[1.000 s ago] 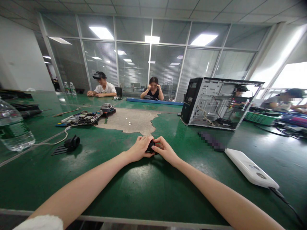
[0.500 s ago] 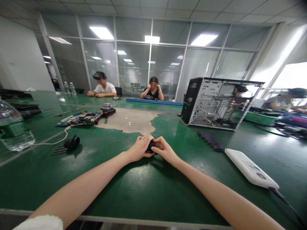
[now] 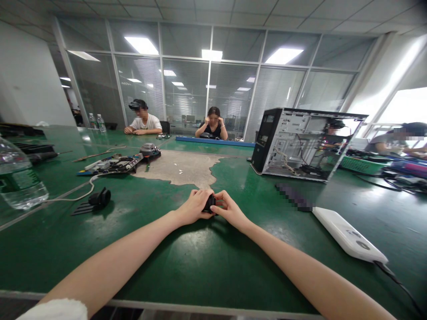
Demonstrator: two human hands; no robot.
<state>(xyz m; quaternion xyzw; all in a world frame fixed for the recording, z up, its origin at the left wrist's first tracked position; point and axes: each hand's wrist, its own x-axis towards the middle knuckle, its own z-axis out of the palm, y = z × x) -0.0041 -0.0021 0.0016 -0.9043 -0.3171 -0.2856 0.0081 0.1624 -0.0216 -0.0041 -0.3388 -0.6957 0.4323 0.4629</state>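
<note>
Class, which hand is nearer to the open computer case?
Right. The right hand is in front and left of the computer case; the left hand is farther left.

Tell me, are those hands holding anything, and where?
Yes: both hands, left and right, grip a small black object by its sides.

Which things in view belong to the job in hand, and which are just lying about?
In hand:
- small black part
- left hand and right hand, both on it

Apparently just lying about:
- black pronged part
- circuit board
- open computer case
- large water bottle
- white device with black cable
- green basket
</note>
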